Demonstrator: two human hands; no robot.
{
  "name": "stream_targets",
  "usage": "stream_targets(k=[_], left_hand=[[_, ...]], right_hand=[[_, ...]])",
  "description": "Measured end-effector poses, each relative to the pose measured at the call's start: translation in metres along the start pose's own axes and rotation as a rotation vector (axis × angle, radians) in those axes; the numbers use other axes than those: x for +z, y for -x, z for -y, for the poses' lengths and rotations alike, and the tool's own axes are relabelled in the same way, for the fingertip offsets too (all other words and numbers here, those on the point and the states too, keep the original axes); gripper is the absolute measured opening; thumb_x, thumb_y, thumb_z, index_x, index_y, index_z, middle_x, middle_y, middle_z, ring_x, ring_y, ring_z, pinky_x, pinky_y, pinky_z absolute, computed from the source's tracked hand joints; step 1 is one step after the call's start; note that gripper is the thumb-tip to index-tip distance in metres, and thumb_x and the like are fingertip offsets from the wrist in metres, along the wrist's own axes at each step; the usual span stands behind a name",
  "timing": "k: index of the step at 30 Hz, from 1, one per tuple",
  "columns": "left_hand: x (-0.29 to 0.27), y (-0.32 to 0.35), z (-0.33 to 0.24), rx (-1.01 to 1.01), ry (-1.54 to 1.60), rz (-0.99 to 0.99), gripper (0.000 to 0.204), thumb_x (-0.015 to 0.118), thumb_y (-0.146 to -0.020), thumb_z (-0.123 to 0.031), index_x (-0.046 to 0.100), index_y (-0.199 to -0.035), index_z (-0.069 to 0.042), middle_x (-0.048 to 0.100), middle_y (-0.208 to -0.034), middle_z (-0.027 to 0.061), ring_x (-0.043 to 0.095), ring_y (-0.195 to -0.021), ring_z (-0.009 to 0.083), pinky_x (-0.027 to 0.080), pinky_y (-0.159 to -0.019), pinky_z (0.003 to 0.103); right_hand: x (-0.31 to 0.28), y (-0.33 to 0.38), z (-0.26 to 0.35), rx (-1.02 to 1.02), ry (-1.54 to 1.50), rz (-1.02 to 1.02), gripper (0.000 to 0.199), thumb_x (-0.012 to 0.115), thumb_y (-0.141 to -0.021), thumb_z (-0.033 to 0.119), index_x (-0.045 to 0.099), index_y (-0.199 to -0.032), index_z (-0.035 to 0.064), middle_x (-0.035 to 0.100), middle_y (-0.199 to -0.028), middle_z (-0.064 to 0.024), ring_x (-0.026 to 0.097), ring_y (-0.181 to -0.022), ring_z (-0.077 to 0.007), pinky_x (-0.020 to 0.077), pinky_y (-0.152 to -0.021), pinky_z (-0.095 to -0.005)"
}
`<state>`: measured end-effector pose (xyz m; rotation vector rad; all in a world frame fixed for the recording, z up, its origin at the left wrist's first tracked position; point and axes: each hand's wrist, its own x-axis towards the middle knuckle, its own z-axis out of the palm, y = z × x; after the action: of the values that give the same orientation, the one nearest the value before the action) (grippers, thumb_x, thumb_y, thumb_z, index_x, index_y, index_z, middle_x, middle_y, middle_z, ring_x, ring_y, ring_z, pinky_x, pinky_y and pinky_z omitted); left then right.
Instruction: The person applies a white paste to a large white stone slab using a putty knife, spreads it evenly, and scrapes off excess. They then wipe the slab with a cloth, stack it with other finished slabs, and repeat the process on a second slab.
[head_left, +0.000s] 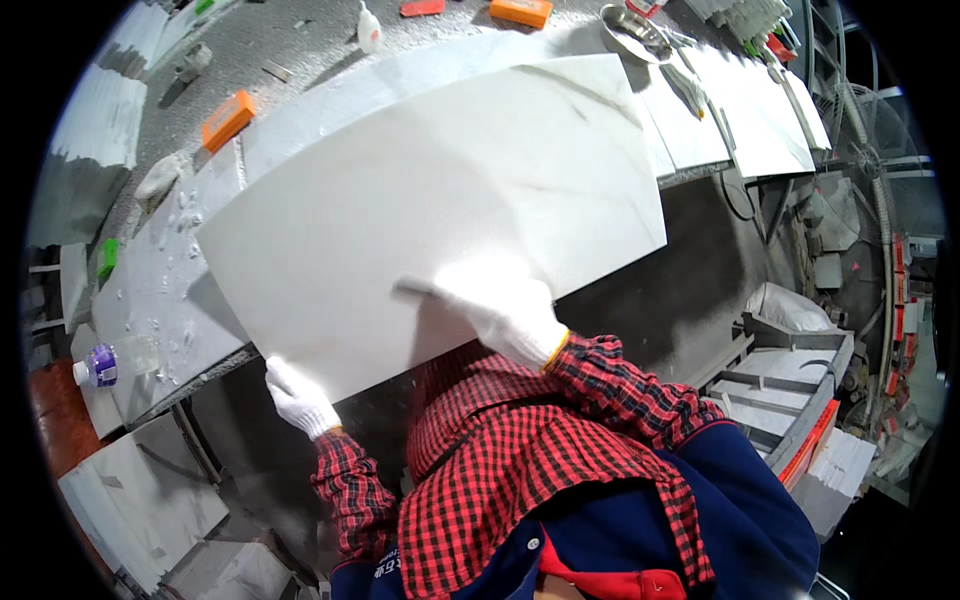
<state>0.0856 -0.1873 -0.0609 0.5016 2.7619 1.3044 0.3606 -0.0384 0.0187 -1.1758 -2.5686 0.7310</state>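
Head view: a grey-veined white slab (420,190) lies across the surface (150,290), jutting past its near edge, its near-left corner pinched by the gloved left hand (300,398), while glare over the gloved right hand (510,315) leaves its grip unclear, and an orange block (228,120) and purple-labelled bottle (103,365) lie farther left.

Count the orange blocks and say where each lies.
2: left block beyond the slab's upper-left edge; right block at the picture's top, right of the white bottle. Others may be hidden.
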Motion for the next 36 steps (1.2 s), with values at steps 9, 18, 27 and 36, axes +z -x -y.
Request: stream_targets(k=[9, 18, 27, 36], left_hand=[[-0.002, 0.004, -0.012, -0.034, 0.078, 0.036, 0.052, 0.047, -0.105, -0.045, 0.066, -0.103, 0.004, 0.071, -0.09, 0.0152, 0.065, -0.081, 0.0268, 0.05, -0.077, 0.039], [0.0, 0.005, -0.017, 0.007, 0.078, 0.017, 0.051, 0.047, -0.104, -0.045, 0.064, -0.098, 0.003, 0.069, -0.084, 0.0133, 0.063, -0.077, 0.0247, 0.05, -0.074, 0.039], [-0.009, 0.005, -0.02, -0.091, 0.019, 0.052, 0.053, 0.047, -0.104, -0.047, 0.066, -0.101, 0.002, 0.069, -0.086, 0.011, 0.062, -0.078, 0.0223, 0.049, -0.075, 0.038], [-0.004, 0.004, -0.015, -0.065, -0.002, 0.035, 0.05, 0.049, -0.103, -0.046, 0.066, -0.102, 0.001, 0.07, -0.084, 0.0149, 0.065, -0.075, 0.0261, 0.051, -0.072, 0.039]], right_hand=[[-0.039, 0.015, -0.071, 0.058, -0.724, -0.271, 0.04, 0.065, -0.086, -0.002, 0.069, -0.125, 0.0059, 0.074, -0.092, -0.0065, 0.067, -0.078, -0.0134, 0.0552, -0.07, -0.0285], [-0.037, -0.077, -0.052, -0.011, -0.308, -0.616, 0.037, 0.07, -0.086, 0.004, 0.07, -0.123, 0.0112, 0.068, -0.077, -0.0106, 0.061, -0.059, -0.0151, 0.0501, -0.057, -0.0277], [-0.013, -0.131, -0.02, -0.02, 0.069, -0.52, 0.042, 0.065, -0.088, 0.018, 0.062, -0.129, 0.0209, 0.067, -0.074, -0.0119, 0.065, -0.065, -0.0324, 0.0511, -0.058, -0.042], [-0.03, -0.135, -0.009, -0.111, -0.411, -0.143, 0.033, 0.063, -0.089, 0.013, 0.069, -0.121, 0.0116, 0.071, -0.082, -0.0135, 0.066, -0.066, -0.0285, 0.0535, -0.063, -0.0363]])
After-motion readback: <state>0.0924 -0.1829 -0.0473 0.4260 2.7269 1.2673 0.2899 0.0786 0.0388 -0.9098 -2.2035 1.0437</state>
